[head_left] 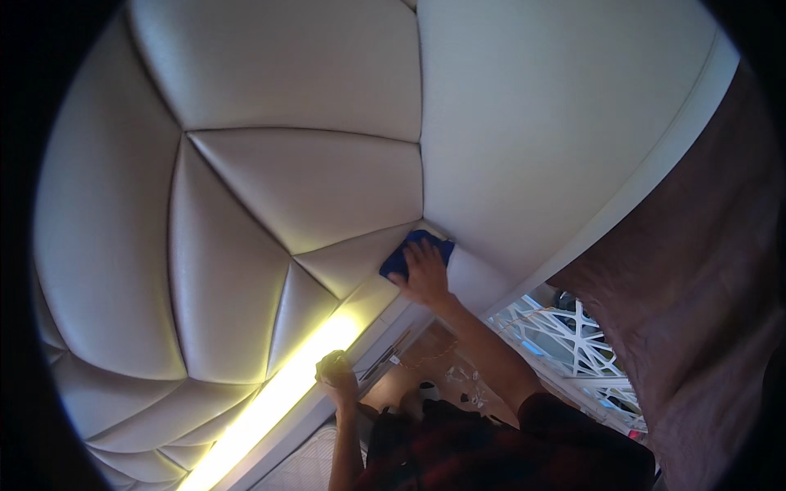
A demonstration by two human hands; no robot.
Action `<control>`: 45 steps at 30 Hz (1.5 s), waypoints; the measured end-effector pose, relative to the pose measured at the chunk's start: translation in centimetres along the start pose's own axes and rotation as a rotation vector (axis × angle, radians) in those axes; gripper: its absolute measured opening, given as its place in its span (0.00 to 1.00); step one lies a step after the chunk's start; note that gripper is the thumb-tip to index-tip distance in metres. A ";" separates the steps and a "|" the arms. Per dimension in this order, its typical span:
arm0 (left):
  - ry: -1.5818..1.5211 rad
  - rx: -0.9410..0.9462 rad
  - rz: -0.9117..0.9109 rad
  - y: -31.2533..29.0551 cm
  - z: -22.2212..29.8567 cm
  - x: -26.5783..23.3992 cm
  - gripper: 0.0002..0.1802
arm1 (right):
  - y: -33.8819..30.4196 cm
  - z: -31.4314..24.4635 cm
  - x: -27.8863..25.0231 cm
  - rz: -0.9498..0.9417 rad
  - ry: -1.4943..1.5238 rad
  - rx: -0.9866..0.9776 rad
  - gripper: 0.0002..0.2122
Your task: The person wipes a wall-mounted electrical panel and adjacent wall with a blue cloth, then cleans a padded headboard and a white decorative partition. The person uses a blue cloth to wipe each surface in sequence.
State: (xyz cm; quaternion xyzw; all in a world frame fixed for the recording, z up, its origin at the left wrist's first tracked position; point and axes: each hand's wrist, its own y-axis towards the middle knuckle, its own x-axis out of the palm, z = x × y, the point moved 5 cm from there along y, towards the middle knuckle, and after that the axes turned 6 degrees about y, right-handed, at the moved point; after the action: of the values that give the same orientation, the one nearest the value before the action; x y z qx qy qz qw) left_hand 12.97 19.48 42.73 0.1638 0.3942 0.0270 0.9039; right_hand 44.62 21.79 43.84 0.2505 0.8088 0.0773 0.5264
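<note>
My right hand (424, 277) presses a folded dark blue cloth (396, 263) against the lower corner of the padded wall panel (360, 254). Its fingers are spread over the cloth, with the forearm reaching up from the lower right. Lower and to the left, my left hand (339, 385) is closed at the edge of the ledge (304, 421), beside the glowing light strip (274, 403). A dull yellowish lump (332, 363) shows at its fingers; the glare keeps me from telling what it is.
A large smooth pale panel (548, 106) rises at the upper right. Brown drapery (696, 270) hangs at the far right, near a white lattice (577, 340). Small scraps (471, 398) lie on the floor (422, 360) below. A quilted white surface (307, 462) lies under the ledge.
</note>
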 end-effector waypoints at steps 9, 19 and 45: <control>-0.295 0.137 -0.105 2.0 6.8 3.5 0.10 | -5.3 -5.4 0.4 -0.221 0.167 -0.045 0.32; -0.661 0.337 -0.184 5.9 12.2 4.6 0.16 | -11.4 -3.1 -0.3 0.345 1.548 1.003 0.20; -0.524 0.397 -0.748 3.5 23.6 7.6 0.11 | -10.3 3.2 -13.9 0.073 1.188 0.485 0.23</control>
State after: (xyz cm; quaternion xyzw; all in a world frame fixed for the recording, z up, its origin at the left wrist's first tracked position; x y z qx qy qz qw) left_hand 35.46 17.67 53.49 0.1812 0.1830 -0.4167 0.8718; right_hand 48.54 5.69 49.77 0.3044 0.9480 0.0359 -0.0860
